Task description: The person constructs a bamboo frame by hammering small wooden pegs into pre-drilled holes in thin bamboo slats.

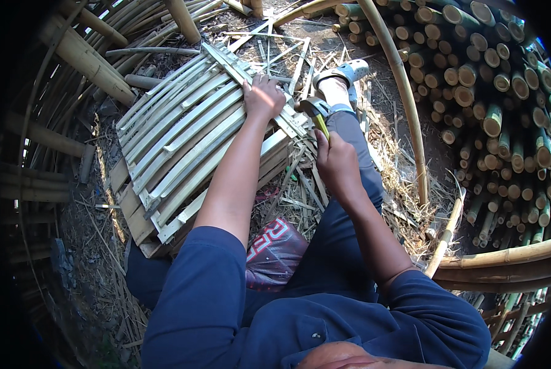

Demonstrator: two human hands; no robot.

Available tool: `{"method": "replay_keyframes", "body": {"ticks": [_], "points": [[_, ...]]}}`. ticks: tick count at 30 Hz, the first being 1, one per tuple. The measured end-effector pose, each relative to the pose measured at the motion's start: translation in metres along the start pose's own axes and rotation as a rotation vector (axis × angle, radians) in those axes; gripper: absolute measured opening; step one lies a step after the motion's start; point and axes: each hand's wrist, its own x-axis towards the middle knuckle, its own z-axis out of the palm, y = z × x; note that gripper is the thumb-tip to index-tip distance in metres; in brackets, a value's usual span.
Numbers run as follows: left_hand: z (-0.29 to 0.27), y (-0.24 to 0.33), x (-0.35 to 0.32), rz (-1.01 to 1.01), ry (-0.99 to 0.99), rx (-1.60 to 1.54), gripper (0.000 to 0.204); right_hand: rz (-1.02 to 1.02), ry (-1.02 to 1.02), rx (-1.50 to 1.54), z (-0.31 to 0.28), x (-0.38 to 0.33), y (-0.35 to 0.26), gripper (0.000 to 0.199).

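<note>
A flat panel of split bamboo slats (183, 141) lies over a wooden frame in front of me. My left hand (263, 97) presses down on the panel's far right edge, where a cross strip runs over the slat ends. My right hand (335, 161) is shut on a hammer (315, 111) with a yellow handle; its metal head hovers just right of the left hand, close to the panel's edge. My right leg in dark blue trousers stretches forward, ending in a white and grey shoe (343, 75).
A stack of green bamboo poles (496, 104) shows its cut ends at the right. A long curved pole (404, 98) arcs past my leg. Thick bamboo poles (91, 58) lie at the upper left. Loose strips and straw litter the dirt. A red patterned cloth (275, 246) lies by my knee.
</note>
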Motion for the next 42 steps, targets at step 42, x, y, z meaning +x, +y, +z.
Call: {"method": "replay_keyframes", "body": {"ticks": [42], "points": [[-0.001,0.001,0.003,0.014,0.001,0.001,0.052,-0.048,0.109,0.156,-0.014,0.003,-0.033,0.035]]}}
